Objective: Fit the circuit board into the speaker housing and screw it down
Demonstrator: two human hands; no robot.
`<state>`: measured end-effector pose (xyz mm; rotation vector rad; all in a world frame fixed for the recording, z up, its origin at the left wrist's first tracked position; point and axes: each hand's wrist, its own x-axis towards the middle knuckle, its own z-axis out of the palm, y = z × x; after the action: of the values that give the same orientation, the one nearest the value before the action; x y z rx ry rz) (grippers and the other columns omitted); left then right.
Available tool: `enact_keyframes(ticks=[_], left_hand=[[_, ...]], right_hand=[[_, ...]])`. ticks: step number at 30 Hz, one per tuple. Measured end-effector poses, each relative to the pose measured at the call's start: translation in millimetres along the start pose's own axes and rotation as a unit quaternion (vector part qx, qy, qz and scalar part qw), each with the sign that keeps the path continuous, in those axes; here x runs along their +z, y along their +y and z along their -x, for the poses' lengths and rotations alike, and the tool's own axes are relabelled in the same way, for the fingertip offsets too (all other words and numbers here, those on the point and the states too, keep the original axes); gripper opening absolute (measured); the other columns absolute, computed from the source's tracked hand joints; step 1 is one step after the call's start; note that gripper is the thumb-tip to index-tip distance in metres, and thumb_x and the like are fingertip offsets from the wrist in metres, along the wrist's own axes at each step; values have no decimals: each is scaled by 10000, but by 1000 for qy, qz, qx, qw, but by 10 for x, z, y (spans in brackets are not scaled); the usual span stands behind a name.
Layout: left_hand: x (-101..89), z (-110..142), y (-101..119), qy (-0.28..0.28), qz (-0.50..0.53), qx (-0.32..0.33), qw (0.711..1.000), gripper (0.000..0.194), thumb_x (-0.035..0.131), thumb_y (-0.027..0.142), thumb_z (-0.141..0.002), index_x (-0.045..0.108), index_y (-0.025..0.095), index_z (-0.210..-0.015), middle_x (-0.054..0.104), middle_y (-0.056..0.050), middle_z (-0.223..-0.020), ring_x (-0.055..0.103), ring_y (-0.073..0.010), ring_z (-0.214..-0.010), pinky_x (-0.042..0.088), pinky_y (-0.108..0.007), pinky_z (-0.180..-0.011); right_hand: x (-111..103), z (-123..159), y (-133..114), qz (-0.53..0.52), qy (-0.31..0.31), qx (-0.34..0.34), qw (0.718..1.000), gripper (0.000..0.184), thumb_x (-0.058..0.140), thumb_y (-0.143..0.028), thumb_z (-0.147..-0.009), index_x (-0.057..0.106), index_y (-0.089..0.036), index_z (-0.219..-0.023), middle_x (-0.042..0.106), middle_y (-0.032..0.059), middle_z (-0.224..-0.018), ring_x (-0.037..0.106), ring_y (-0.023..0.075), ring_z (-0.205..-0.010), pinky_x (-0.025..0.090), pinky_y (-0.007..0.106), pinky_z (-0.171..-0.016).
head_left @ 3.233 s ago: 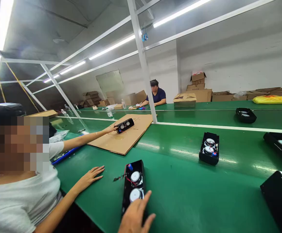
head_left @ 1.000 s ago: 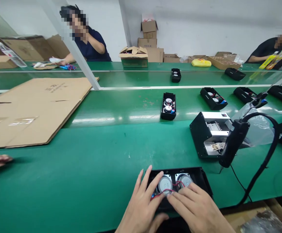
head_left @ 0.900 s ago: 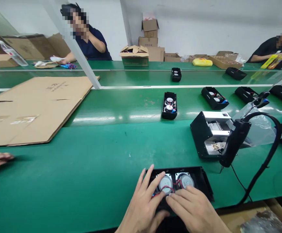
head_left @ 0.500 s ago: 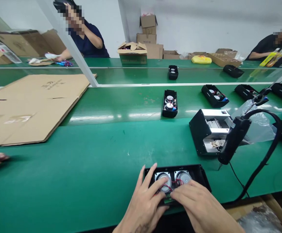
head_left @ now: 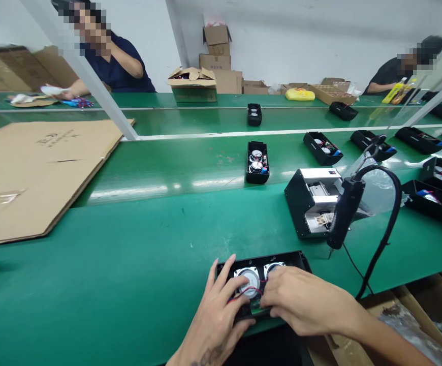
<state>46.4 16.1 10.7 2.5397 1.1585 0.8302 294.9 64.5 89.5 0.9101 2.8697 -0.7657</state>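
A black speaker housing (head_left: 261,264) lies crosswise at the near edge of the green belt (head_left: 148,244), open side up. Inside it are two round silver drivers (head_left: 247,281), red wires and a small green circuit board (head_left: 257,306). My left hand (head_left: 215,317) lies on the housing's left part, fingers spread over the left driver and thumb at the front edge. My right hand (head_left: 301,300) covers the right part, its fingers curled down at the wires and the green board. The right driver is partly hidden under it.
A black and silver machine (head_left: 308,201) stands to the right, with a black tool (head_left: 343,213) on a looping cable in front of it. Several other open housings (head_left: 257,162) lie further along the belt. A cardboard sheet (head_left: 34,168) lies at the left. Two people sit at the far side.
The housing, lengthwise under one hand three seconds ago, now lies crosswise under both hands. In the last second my fingers shifted over the drivers and wires. The neighbour's hand has left the view.
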Motion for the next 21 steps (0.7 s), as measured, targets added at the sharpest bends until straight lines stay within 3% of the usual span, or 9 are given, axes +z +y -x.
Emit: enact_keyframes(ticks=[4, 7, 10, 14, 18, 21], left_hand=[[39, 25, 3, -9, -1, -16, 1000, 511, 904, 85, -737, 689, 207, -1185, 722, -113, -1257, 464, -481, -1548, 341, -821, -1248], [55, 24, -1, -4, 2, -12, 1000, 556, 875, 73, -746, 646, 188, -1240, 715, -133, -1269, 459, -494, -1547, 352, -840, -1227], [59, 11, 0, 3, 11, -15, 1000, 521, 814, 75, -794, 612, 188, -1261, 724, -136, -1258, 486, -488, -1530, 370, -843, -1213], [61, 16, 18, -14, 14, -34, 999, 573, 787, 82, -824, 552, 187, -1336, 707, -159, -1336, 463, -477, -1549, 336, -853, -1227], [66, 34, 25, -42, 16, -51, 998, 631, 790, 85, -818, 518, 202, -1376, 671, -156, -1435, 412, -457, -1586, 318, -838, -1250], [69, 37, 23, -42, 19, -57, 997, 635, 774, 87, -829, 506, 206, -1393, 665, -151, -1449, 402, -441, -1595, 309, -824, -1263]], right_hand=[[-4, 6, 77, -30, 21, -7, 999, 156, 707, -106, -933, 748, -251, -971, 782, -16, -994, 736, 214, -987, 524, 381, -1036], [-47, 3, 80, -11, 22, -9, 1000, 239, 662, -69, -867, 717, -253, -1009, 749, 2, -998, 704, 220, -973, 504, 397, -1018], [-97, -28, 56, -8, -2, -12, 1000, 235, 642, -102, -863, 694, -248, -1039, 713, 29, -984, 672, 232, -958, 486, 418, -1017], [-128, -82, 78, -76, -27, -13, 997, 252, 744, -232, -890, 697, -256, -1136, 710, 39, -1118, 659, 254, -1070, 437, 443, -1088], [-101, -62, 164, -64, 33, -26, 997, 259, 572, -129, -1030, 715, -258, -1203, 723, 41, -1111, 644, 227, -1049, 442, 387, -986], [-85, -2, 146, -20, 76, -21, 997, 349, 501, -41, -1012, 702, -220, -1235, 738, 65, -1114, 651, 225, -1002, 449, 386, -957]])
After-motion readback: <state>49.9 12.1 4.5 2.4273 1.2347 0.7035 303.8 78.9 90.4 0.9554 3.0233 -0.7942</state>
